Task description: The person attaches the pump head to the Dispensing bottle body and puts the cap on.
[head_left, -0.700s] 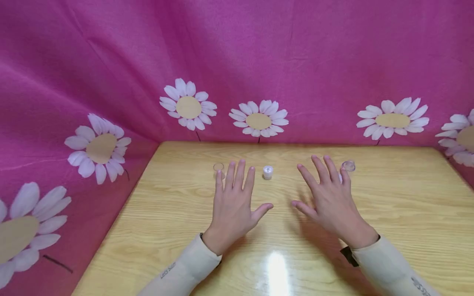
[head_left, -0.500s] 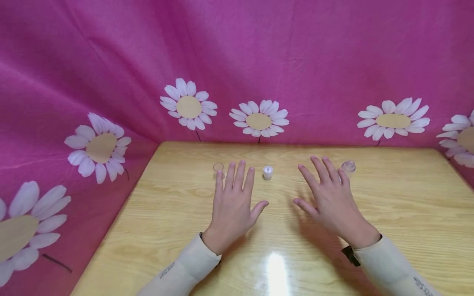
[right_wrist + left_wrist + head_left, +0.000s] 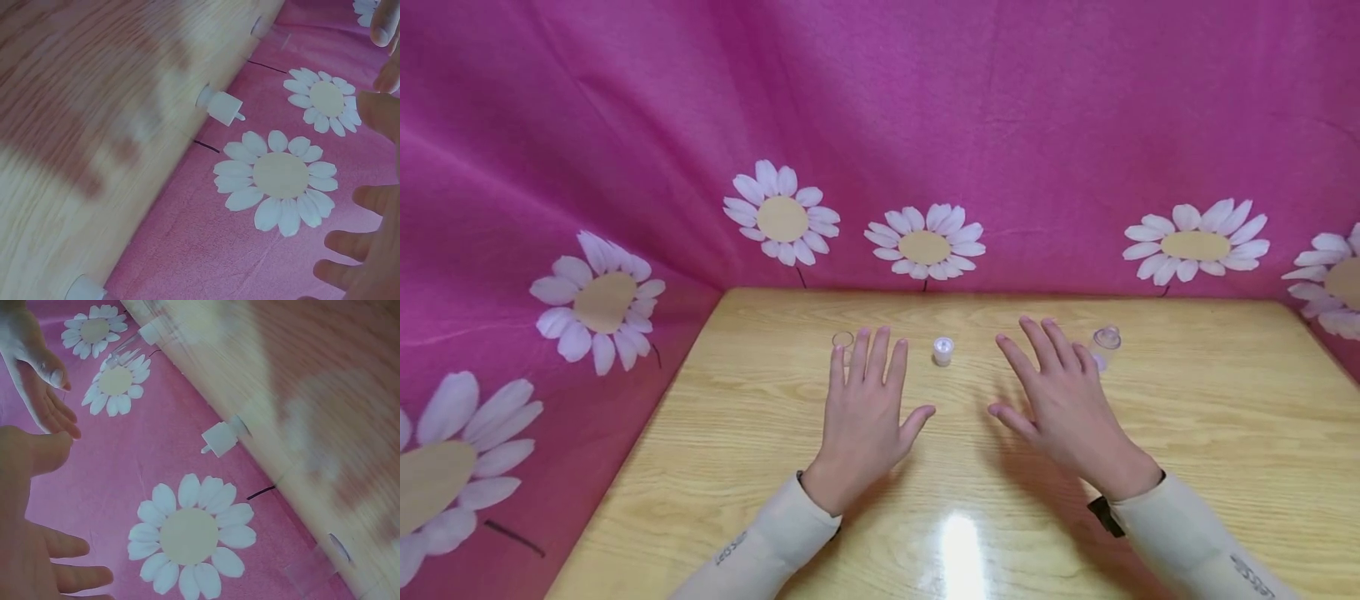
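Observation:
My left hand (image 3: 863,425) hovers palm down over the wooden table, fingers straight and thumb spread, holding nothing. Just beyond its fingertips stands a clear cylinder with a round rim (image 3: 842,340), partly hidden by them. A small white cylinder with a short nub on top (image 3: 943,351), also seen in the left wrist view (image 3: 220,439), stands upright between the hands, touched by neither. To the right, my right hand (image 3: 1067,408) hovers with fingers spread and slightly bent. Behind its little finger is a clear dome-topped piece with a whitish base (image 3: 1107,340), its lower part partly covered.
The wooden table (image 3: 737,433) reflects a bright light near its front. A pink cloth (image 3: 1037,125) with white daisies hangs along the table's back and left side. Both forearms wear pale sleeves, and a dark strap (image 3: 1106,517) shows below the right cuff.
Both hands have shifted slightly to the left, still spread. More of the clear dome-topped piece shows beside the right hand. The three pieces stay in place.

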Demonstrator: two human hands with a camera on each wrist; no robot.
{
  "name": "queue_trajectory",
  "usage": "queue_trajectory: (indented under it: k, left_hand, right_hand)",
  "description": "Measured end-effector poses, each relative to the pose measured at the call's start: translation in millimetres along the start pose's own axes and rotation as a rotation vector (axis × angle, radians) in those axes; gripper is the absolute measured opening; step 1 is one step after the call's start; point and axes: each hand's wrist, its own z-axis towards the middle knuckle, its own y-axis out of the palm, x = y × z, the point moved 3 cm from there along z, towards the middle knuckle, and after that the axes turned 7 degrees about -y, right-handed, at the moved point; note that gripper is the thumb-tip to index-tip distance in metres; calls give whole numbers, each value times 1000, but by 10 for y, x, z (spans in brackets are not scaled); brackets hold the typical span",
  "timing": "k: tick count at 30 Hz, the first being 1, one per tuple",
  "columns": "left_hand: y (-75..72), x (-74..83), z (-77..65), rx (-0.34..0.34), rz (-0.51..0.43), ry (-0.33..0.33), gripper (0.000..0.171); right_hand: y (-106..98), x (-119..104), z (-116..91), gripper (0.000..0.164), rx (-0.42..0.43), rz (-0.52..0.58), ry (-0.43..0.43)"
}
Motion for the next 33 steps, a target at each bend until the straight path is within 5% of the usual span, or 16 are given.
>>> queue_trajectory:
  k: [6, 10, 18, 22, 28, 33]
  left_hand:
    - [-53, -5, 8, 126, -214, 74, 50]
    - [-101, 12, 9, 140, -373, 106, 36]
    - [-124, 22, -1, 112, -421, 110, 34]
    - [-71, -31, 4, 60, -527, 60, 33]
    - [70, -135, -2, -138, -737, -103, 33]
    - [104, -157, -25, -189, -777, -111, 35]
  right_hand:
    - [-37, -14, 35, 70, -14, 63, 7]
    - [-80, -44, 40, 50, 26, 179, -7]
    - [-101, -75, 26, 33, 37, 225, -42]
    - [-92, -80, 19, 31, 23, 228, -44]
    - [-67, -87, 25, 31, 0, 238, -50]
    - [-56, -86, 29, 31, -2, 239, -51]
